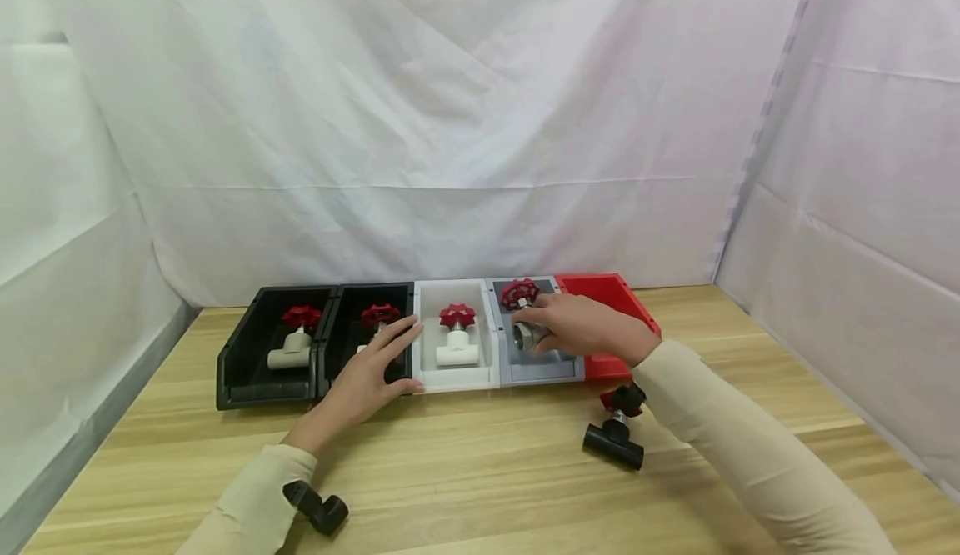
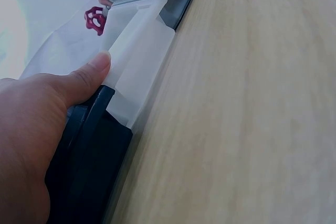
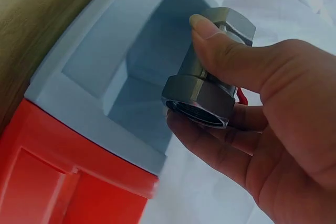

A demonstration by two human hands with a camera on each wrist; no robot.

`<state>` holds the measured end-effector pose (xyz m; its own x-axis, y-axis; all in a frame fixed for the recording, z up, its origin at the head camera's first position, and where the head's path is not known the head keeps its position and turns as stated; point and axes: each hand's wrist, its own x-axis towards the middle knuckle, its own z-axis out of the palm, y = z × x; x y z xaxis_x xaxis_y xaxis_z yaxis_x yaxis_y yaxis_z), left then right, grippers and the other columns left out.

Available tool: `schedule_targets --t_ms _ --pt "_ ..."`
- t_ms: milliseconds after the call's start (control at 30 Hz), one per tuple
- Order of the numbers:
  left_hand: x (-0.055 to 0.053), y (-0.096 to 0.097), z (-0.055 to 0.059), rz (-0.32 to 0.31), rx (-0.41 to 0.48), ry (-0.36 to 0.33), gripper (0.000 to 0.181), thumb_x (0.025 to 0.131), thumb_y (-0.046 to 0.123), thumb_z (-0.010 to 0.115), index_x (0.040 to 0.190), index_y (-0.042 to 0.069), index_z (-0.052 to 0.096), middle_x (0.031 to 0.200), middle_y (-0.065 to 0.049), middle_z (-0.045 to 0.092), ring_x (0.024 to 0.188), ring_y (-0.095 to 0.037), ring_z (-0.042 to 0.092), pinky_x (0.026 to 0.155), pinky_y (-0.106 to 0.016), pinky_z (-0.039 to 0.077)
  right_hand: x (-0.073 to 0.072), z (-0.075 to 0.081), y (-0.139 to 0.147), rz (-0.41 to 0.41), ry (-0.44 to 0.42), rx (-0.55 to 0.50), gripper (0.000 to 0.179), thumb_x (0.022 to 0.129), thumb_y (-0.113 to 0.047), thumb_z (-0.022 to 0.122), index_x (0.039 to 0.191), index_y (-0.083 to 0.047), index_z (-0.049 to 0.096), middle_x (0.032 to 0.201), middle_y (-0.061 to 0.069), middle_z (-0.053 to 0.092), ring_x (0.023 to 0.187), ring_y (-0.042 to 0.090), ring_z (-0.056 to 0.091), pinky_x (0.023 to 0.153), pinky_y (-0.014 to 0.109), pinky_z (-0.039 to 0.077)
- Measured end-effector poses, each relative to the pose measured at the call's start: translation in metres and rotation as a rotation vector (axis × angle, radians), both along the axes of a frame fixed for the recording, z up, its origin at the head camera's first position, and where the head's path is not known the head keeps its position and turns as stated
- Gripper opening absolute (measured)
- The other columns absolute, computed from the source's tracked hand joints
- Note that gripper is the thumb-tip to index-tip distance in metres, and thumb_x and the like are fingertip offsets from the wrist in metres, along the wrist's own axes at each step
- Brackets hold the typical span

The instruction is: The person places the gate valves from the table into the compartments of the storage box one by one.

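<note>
My right hand [image 1: 573, 322] grips a metal gate valve [image 3: 202, 72] by its body, thumb on one side and fingers on the other. The valve's red handwheel [image 1: 519, 293] points up and back. Hand and valve are over the grey bin [image 3: 100, 72]. My left hand [image 1: 372, 372] spreads over the second black bin, its thumb [image 2: 94, 72] at the side rim of the white bin [image 1: 420, 376]. A white valve [image 1: 457, 348] with a red handwheel stands in the white bin; another white valve, in the second black bin [image 1: 330, 372], is partly hidden by the left hand.
At the left end, a black bin [image 1: 240, 363] holds a beige valve [image 1: 294, 350] with a red handwheel. The red bin [image 1: 600, 288] ends the row at right, partly behind the right hand. A black valve [image 1: 615, 445] lies on the wooden table [image 1: 465, 488] beside the right forearm.
</note>
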<state>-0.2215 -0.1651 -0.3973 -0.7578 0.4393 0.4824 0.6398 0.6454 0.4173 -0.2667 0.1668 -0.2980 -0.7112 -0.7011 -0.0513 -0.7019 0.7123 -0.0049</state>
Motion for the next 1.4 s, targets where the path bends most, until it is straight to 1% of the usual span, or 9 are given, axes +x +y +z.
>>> schedule_targets --t_ms 167,300,400,600,700,967,1133,1400 --pt "0.001 -0.002 -0.001 0.003 -0.002 0.007 0.087 0.076 0.032 0.079 0.15 0.019 0.036 0.152 -0.003 0.03 0.117 -0.032 0.054 0.083 -0.048 0.049 -0.008 -0.009 -0.006 -0.048 -0.038 0.032 0.063 0.078 -0.032 0.08 0.136 -0.027 0.056 0.105 -0.003 0.06 0.09 0.012 0.052 0.068 0.02 0.05" --pt "0.001 -0.002 -0.002 0.003 -0.003 -0.004 0.086 0.076 0.03 0.079 0.15 0.02 0.035 0.152 -0.002 0.03 0.119 -0.031 0.053 0.086 -0.048 0.049 -0.013 -0.014 -0.01 -0.062 -0.062 0.054 0.063 0.079 -0.034 0.079 0.136 -0.026 0.056 0.106 -0.004 0.061 0.09 0.011 0.052 0.07 0.02 0.049" --pt "0.001 -0.002 -0.001 0.004 0.0 -0.006 0.086 0.076 0.03 0.079 0.15 0.02 0.035 0.153 -0.001 0.03 0.12 -0.031 0.052 0.086 -0.048 0.048 -0.015 -0.017 -0.013 -0.058 -0.076 0.055 0.062 0.079 -0.033 0.079 0.136 -0.024 0.056 0.108 -0.002 0.062 0.093 0.013 0.053 0.073 0.023 0.05" --pt "0.0 -0.002 -0.002 0.005 0.003 0.03 0.087 0.074 0.03 0.08 0.149 0.018 0.037 0.152 -0.003 0.031 0.119 -0.032 0.052 0.085 -0.049 0.049 -0.018 -0.023 -0.016 -0.046 -0.087 0.084 0.061 0.08 -0.03 0.079 0.136 -0.021 0.056 0.112 0.0 0.064 0.096 0.014 0.056 0.079 0.028 0.051" --pt "0.0 -0.002 -0.003 0.006 0.005 0.037 0.088 0.073 0.03 0.081 0.149 0.017 0.037 0.151 -0.004 0.032 0.119 -0.032 0.053 0.084 -0.049 0.049 -0.019 -0.026 -0.016 -0.042 -0.087 0.095 0.06 0.081 -0.029 0.079 0.136 -0.02 0.056 0.112 0.002 0.064 0.095 0.015 0.057 0.079 0.029 0.051" --pt "0.002 -0.001 -0.001 0.005 0.009 0.004 0.087 0.075 0.032 0.079 0.149 0.018 0.036 0.152 -0.003 0.03 0.121 -0.032 0.051 0.087 -0.049 0.048 -0.023 -0.032 -0.016 -0.051 -0.081 0.097 0.06 0.08 -0.03 0.079 0.135 -0.02 0.056 0.11 0.001 0.064 0.092 0.014 0.056 0.077 0.027 0.051" --pt "0.003 -0.002 0.0 0.002 0.007 0.009 0.087 0.075 0.032 0.079 0.149 0.017 0.036 0.152 -0.004 0.03 0.12 -0.031 0.052 0.086 -0.048 0.048 -0.025 -0.035 -0.017 -0.036 -0.086 0.083 0.058 0.081 -0.029 0.078 0.134 -0.018 0.057 0.107 0.001 0.065 0.088 0.013 0.058 0.076 0.026 0.051" --pt "0.002 -0.001 0.001 -0.002 0.002 0.019 0.086 0.075 0.032 0.079 0.148 0.014 0.038 0.152 -0.004 0.03 0.119 -0.031 0.053 0.086 -0.048 0.049 -0.024 -0.036 -0.021 -0.022 -0.084 0.091 0.054 0.082 -0.026 0.078 0.131 -0.016 0.059 0.105 0.001 0.065 0.091 0.015 0.059 0.077 0.028 0.052"
